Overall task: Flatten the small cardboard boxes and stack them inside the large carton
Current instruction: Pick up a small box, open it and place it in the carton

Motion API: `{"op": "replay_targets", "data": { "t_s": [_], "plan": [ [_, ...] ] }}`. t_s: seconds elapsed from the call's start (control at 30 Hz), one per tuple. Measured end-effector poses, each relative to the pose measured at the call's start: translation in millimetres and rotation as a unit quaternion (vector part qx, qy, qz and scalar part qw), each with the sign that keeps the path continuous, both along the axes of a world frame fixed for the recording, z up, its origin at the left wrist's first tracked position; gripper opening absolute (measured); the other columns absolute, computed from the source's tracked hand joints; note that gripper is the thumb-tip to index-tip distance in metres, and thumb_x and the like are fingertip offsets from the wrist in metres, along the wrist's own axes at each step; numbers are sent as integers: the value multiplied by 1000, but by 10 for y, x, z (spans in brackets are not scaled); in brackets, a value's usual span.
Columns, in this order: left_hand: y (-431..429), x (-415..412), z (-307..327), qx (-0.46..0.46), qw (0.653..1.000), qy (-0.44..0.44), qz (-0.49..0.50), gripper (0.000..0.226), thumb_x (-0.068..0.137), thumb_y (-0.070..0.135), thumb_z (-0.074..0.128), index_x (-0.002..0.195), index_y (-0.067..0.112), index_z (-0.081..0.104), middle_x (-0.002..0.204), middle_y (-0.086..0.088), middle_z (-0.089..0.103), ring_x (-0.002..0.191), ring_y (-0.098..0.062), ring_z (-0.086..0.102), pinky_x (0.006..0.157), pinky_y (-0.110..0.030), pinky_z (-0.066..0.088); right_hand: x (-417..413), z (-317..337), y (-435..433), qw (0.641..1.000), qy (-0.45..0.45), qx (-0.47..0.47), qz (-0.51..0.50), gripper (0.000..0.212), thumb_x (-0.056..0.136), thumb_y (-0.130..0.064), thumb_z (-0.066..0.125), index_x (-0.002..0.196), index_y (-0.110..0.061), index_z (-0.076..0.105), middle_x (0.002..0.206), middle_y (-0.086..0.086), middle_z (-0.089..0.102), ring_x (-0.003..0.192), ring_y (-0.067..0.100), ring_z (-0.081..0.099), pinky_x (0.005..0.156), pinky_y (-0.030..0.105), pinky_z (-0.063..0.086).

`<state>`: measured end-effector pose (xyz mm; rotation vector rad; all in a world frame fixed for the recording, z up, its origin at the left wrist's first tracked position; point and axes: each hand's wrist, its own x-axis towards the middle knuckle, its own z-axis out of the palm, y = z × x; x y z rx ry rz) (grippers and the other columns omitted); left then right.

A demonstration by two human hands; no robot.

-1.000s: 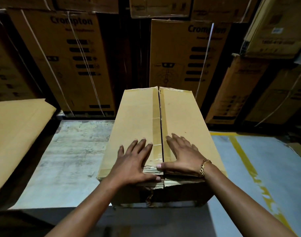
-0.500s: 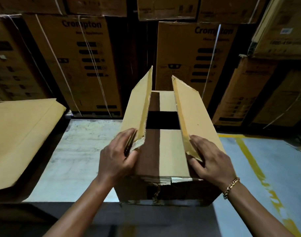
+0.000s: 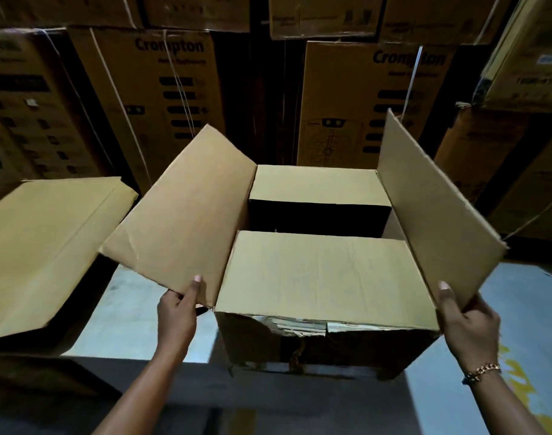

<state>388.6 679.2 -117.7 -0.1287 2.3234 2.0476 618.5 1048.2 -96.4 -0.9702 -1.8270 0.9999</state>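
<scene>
Head view: cardboard box [image 3: 362,343] sits centre frame, lower half, on a pale floor [image 3: 133,312]. Both outer top flaps are swung out.

- Left hand [image 3: 177,312] grips the near corner of the left flap [image 3: 180,215], thumb on the inner face, fingers curled underneath. The flap leans out toward the left of frame.
- Right hand [image 3: 469,321] grips the near edge of the right flap [image 3: 434,208], thumb on the inner face, fingers behind. The flap stands steeper and angles right. Gold bracelet [image 3: 481,372] on that wrist.
- Near inner flap [image 3: 325,277] lies flat across the opening. Far inner flap [image 3: 315,183] is also folded down. Between them is a dark gap, and I cannot tell what is inside.
- The box's near top edge shows torn tape [image 3: 300,324] and ragged board.

Left of frame: a big plain cardboard piece [image 3: 49,246], tilted, with its near end lower. Cannot tell whether it is a flattened box or part of a carton.

Top of frame: a wall of stacked cartons [image 3: 161,98] printed "Crompton", with white strapping. Lower right: yellow floor marking [image 3: 519,387], blurred.
</scene>
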Motion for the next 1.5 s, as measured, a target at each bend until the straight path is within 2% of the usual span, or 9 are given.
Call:
{"op": "replay_targets", "data": {
  "t_s": [0.07,0.2,0.33,0.57,0.73,0.93,1.2,1.37,1.5],
  "plan": [
    [1,-9,-5,62,997,-47,16,28,99,28,64,99,0,69,89,-12,68,85,-32,66,68,-35,55,-18,-59,41,997,25,-62,-23,30,96,-34,65,97,-4,67,90,14,70,80,21,63,57,10,42],
    [-55,-39,-66,75,990,-120,16,33,96,35,64,97,2,63,70,-17,63,54,-20,63,53,-26,46,-44,-66,77,987,76,-115,-78,35,98,-26,64,106,8,68,102,6,63,96,19,59,83,29,39],
    [-118,-22,-143,146,972,-184,5,28,94,36,67,106,11,63,64,-7,59,42,-13,53,40,-19,34,-2,-133,153,969,131,-186,-96,30,84,-48,75,85,-18,72,103,-9,69,112,24,65,100,43,48],
    [-229,30,-146,13,952,-297,-75,65,82,74,60,60,13,59,48,-4,46,36,-17,37,42,-19,21,172,-264,255,904,127,-404,-56,28,88,-42,70,108,-23,66,111,7,67,89,24,64,66,36,55],
    [-334,-93,77,-208,936,-242,-148,80,87,73,52,50,3,60,42,-10,47,34,-18,38,45,-22,30,380,-210,203,858,-130,-496,26,72,83,-79,47,75,-8,60,57,8,54,40,20,52,34,18,38],
    [-376,-317,280,-420,895,-61,-138,66,84,66,66,56,6,68,47,-5,60,51,-24,57,56,-30,38,389,-33,399,869,-351,-344,64,84,87,-79,35,53,-4,52,41,8,36,33,19,32,44,23,22],
    [-37,-499,136,-377,913,60,-143,38,88,60,62,78,24,62,69,2,69,72,-24,67,69,-43,58,279,218,689,863,-490,-109,55,70,87,-63,60,45,-6,57,37,7,52,39,23,48,54,30,32],
    [291,-730,106,-314,922,127,-189,25,91,51,65,101,29,65,107,6,59,98,-18,59,82,-42,51,-215,270,677,920,-373,-15,121,50,85,-56,61,75,-7,64,70,8,68,75,29,62,64,34,40],
    [551,-1017,91,-352,894,150,-233,48,92,62,56,125,27,62,133,-5,51,127,-29,46,104,-49,42,-762,258,720,943,-292,24,160,28,94,-41,64,104,-15,68,104,3,65,92,19,60,73,30,46]
  ]
}}
